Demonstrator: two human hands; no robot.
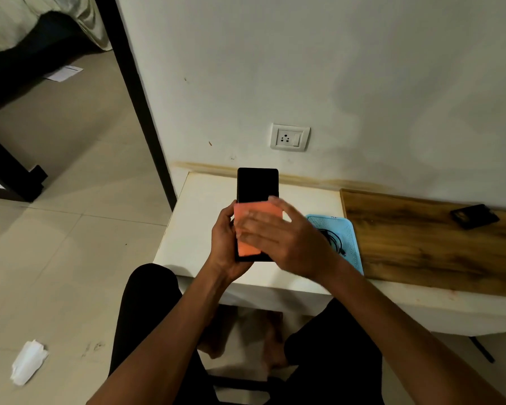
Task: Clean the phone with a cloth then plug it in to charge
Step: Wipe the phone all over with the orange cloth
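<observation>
A person sits facing a white tabletop (205, 229) set against a pale wall. Both hands are raised above it, holding the task's things in the air rather than on the surface.

The left hand (224, 247) grips the black phone (257, 185) from its left edge and underside, fingers curled round the lower half so the phone stands roughly upright with its dark screen toward the camera. The upper half of the screen shows bare above the hands.

An orange cloth (250, 229) lies flat over the lower half of the screen. The right hand (278, 238) presses on it with its fingers extended and spread across the cloth, reaching in from the right; the fingers are blurred, so their exact placement is unclear.

Just right of the hands, a light blue tray (349, 232) rests on the tabletop, and a coiled black cable (335, 239) lies in it, partly hidden behind the right hand. A wall socket (289, 137) sits on the wall above the phone. Further right, a small dark object (475, 216) lies on a wood-grain board (421, 244). A crumpled white paper (28, 362) lies on the floor at lower left.
</observation>
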